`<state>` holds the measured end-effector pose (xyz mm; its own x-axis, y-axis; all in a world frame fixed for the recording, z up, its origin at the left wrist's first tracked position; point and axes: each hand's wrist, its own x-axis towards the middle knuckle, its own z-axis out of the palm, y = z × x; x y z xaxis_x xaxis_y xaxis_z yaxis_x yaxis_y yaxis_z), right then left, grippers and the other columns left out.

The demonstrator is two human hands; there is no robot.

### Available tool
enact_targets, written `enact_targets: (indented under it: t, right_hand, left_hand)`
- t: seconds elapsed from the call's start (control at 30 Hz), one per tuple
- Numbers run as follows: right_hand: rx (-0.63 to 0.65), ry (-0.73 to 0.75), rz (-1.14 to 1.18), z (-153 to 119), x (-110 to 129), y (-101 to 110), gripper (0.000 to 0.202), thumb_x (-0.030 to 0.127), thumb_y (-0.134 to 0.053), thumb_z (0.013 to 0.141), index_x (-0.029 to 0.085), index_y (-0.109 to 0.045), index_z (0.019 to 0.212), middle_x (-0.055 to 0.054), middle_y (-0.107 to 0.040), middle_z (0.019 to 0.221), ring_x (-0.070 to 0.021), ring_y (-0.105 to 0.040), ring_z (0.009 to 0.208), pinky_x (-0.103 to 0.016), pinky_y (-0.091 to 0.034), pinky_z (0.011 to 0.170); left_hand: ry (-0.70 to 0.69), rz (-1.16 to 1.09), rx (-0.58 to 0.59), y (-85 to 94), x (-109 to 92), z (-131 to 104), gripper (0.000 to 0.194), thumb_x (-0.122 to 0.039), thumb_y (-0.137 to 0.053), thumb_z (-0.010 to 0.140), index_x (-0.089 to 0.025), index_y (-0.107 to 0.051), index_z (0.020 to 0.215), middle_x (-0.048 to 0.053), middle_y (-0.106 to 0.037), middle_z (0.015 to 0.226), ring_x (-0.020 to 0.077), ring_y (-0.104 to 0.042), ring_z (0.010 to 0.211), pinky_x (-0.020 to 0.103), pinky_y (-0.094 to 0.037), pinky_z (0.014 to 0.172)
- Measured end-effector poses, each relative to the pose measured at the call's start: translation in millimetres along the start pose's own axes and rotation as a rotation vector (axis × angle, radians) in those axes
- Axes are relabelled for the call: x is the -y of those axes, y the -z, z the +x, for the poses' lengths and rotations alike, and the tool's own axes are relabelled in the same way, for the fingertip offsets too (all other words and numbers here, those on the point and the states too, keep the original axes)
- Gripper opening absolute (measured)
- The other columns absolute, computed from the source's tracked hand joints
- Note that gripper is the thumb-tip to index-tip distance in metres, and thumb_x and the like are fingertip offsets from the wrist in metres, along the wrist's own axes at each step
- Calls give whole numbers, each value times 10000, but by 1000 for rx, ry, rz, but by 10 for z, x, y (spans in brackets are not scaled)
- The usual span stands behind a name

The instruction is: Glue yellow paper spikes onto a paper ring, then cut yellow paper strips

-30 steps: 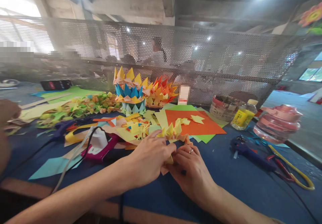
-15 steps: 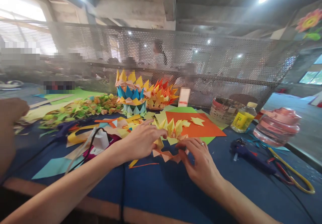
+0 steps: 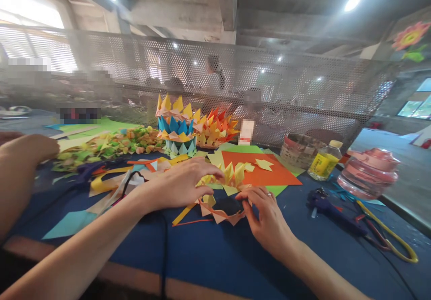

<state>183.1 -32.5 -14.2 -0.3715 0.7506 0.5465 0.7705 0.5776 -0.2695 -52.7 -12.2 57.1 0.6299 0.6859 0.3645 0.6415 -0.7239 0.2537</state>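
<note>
A paper crown [image 3: 220, 214], made of folded peach and yellow points joined in a ring, lies on the blue table between my hands. My left hand [image 3: 186, 183] curves round its left side, with yellow paper showing between thumb and fingers. At the right end of the ring, my right hand [image 3: 261, 203] pinches the paper edge between thumb and fingers. Behind stand finished-looking crowns: a stack with yellow, blue and pale green rings [image 3: 177, 129] and an orange-yellow one [image 3: 218, 127].
An orange sheet [image 3: 283, 174] lies behind, bearing a loose yellow folded piece [image 3: 264, 164]. To the right are a glue gun [image 3: 336, 214], a yellow-labelled bottle [image 3: 325, 161], a pink water jug [image 3: 368, 174] and a basket [image 3: 301, 149]. Another person's arm [image 3: 20, 174] reaches in at left, near heaped paper pieces [image 3: 114, 149].
My left hand has shifted slightly left and its fingers have lifted and spread from the thumb. The peach ring's front edge has swung a little lower. The other person's arm has moved right.
</note>
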Motion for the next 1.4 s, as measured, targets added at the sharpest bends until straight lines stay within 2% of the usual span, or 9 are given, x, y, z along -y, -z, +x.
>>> enact_targets:
  t: [0.1,0.27,0.47,0.63,0.77,0.93,1.1,1.23,1.4]
  right_hand:
    - [-14,-1,-44,3,-8,3,175,112,-489,856,221,-609,923,-42,-664,971,-197,-585,939,-356,-409,820]
    - [-18,-75,-157,76,-119,85,154,131,-502,859,225,-616,903,-28,-670,959,-200,-583,949,-354,-403,821]
    - [34,-215,-357,395,-578,274,105,165,-553,833,203,-648,808,-44,-675,899,-231,-592,918,-412,-417,809]
    - [111,-260,-472,700,-869,165,158,307,-586,869,160,-636,903,-41,-645,967,-204,-589,970,-445,-450,874]
    - [149,-184,-464,838,-884,-94,280,361,-568,886,163,-593,1084,-63,-611,1109,-210,-584,1017,-447,-467,887]
    - [144,-148,-376,895,-947,-246,234,334,-556,898,174,-604,1062,-64,-612,1120,-189,-595,984,-417,-487,867]
    - [-44,-225,-197,778,-1040,25,189,319,-542,907,166,-622,983,-52,-630,1066,-182,-593,983,-415,-472,884]
    - [-206,-348,45,572,-998,304,233,379,-566,880,156,-634,891,-23,-659,880,-154,-621,816,-370,-494,796]
    - [-284,-454,412,331,-849,420,449,592,-513,803,155,-616,806,-44,-667,716,-161,-629,646,-301,-494,604]
  left_hand:
    - [-51,-99,-110,-33,-180,43,184,-240,-566,880,-224,-652,1043,13,-694,1019,169,-616,959,282,-435,857]
    - [-278,-101,-40,-424,-447,36,165,-159,-487,907,-177,-648,941,28,-675,846,166,-617,808,279,-463,757]
    - [-444,-27,-98,-857,-442,-19,235,-88,-422,886,-129,-593,1042,117,-663,982,212,-622,906,315,-507,791]
    - [-465,-112,-243,-890,-334,-44,266,-78,-395,907,-119,-553,1117,124,-657,1044,211,-611,966,330,-506,835]
    - [-501,-144,-258,-913,-331,-57,246,-63,-408,891,-112,-560,1079,120,-661,1010,211,-617,920,318,-512,791]
    - [-536,-145,-257,-909,-353,-74,240,-35,-404,871,-107,-566,1032,103,-660,895,203,-617,826,306,-520,720]
    - [-517,-181,-286,-894,-339,-84,245,-33,-412,872,-107,-576,1038,111,-665,911,206,-618,848,305,-518,728]
    - [-471,-241,-266,-938,-330,-62,249,-43,-405,884,-100,-601,1027,121,-670,919,208,-622,882,301,-506,767]
    - [-209,-444,-262,-960,-431,57,205,-103,-457,882,-154,-635,970,81,-670,913,182,-622,865,282,-481,781]
